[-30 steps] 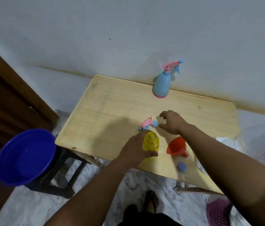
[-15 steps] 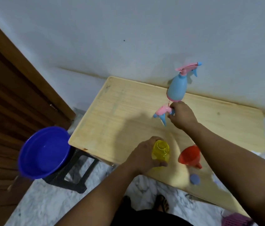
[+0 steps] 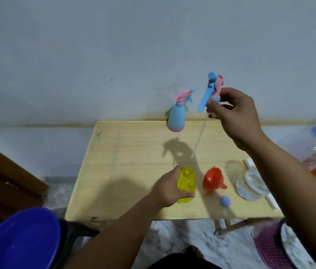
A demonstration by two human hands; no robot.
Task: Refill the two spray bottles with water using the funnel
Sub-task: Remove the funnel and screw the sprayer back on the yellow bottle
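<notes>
Step in hand: opening up the yellow bottle [image 3: 186,184] for filling. Left hand [image 3: 169,188] wrapped round its body, fingers curled on the far side, thumb across the front; bottle upright near the table's [image 3: 133,162] 6 o'clock edge, neck uncapped. Right hand [image 3: 234,115] raised at 1 o'clock, fingertips pinching the collar of the detached spray head [image 3: 212,90], dip tube [image 3: 198,138] hanging clear above the tabletop, touching nothing. Red funnel [image 3: 212,181] lying on its side just beside the yellow bottle at 3 o'clock, spout pointing right. Clear water container [image 3: 250,184] further out at 3 o'clock, well short of poured. Blue bottle [image 3: 176,118] standing at 12 o'clock by the wall, sprayer on, untouched. Small blue cap [image 3: 283,200] near the front edge. Next move, as judged: set spray head down somewhere clean, take funnel, seat spout squarely in yellow neck while left hand steadies it. No water in either bottle as far as visible.
</notes>
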